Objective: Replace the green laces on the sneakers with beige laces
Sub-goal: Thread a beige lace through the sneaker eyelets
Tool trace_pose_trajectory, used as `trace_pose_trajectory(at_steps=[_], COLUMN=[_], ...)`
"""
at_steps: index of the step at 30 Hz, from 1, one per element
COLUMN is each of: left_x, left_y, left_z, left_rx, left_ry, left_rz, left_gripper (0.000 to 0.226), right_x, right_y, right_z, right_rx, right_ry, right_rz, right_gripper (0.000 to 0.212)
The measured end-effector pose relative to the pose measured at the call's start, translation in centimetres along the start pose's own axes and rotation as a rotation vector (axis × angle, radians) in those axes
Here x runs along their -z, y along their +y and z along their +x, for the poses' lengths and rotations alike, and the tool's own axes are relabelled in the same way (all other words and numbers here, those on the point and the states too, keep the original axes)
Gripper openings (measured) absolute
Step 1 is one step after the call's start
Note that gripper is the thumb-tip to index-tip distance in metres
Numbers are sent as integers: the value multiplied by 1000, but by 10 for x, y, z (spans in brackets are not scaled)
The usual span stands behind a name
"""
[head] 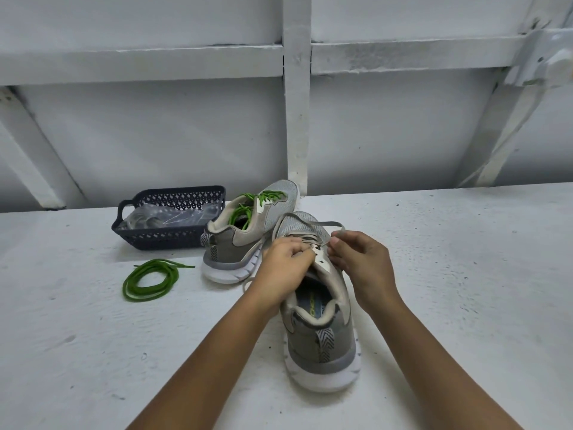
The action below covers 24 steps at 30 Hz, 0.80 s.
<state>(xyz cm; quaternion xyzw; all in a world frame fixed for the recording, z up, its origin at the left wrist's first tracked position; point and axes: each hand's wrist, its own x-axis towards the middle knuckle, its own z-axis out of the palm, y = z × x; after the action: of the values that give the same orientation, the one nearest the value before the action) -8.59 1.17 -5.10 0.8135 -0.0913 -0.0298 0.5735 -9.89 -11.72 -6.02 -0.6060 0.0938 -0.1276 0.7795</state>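
A grey sneaker [322, 330] stands in front of me with its heel toward me and a beige lace [310, 216] partly threaded through its eyelets. My left hand [286, 263] pinches the lace at the left eyelets. My right hand [359, 262] pinches the other end of the lace at the right eyelets, and the lace loops over the toe. A second grey sneaker [248, 234] behind it to the left carries a green lace [273, 195]. A loose green lace [150, 279] lies coiled on the white table [465, 274] at the left.
A dark blue plastic basket [169, 234] holding clear plastic bags sits at the back left, beside the second sneaker. A white wall with beams rises right behind the table.
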Motion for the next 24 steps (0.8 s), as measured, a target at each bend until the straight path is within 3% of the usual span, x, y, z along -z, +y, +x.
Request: trace_pose_trajectory(at_steps=[12, 21, 24], left_x=[-1, -2, -4], left_y=[-1, -5, -4], left_z=[-1, 2, 3], left_rx=[-23, 1, 15], left_ry=[7, -8, -6], left_rz=[-29, -25, 89], left_gripper=[39, 28, 25], right_x=[1, 1, 2], right_y=[3, 4, 3], right_z=[-3, -6, -6], right_rx=[98, 294, 321], right_ry=[-5, 12, 20], right_rz=[-175, -474, -498], right_gripper=[20, 16, 16])
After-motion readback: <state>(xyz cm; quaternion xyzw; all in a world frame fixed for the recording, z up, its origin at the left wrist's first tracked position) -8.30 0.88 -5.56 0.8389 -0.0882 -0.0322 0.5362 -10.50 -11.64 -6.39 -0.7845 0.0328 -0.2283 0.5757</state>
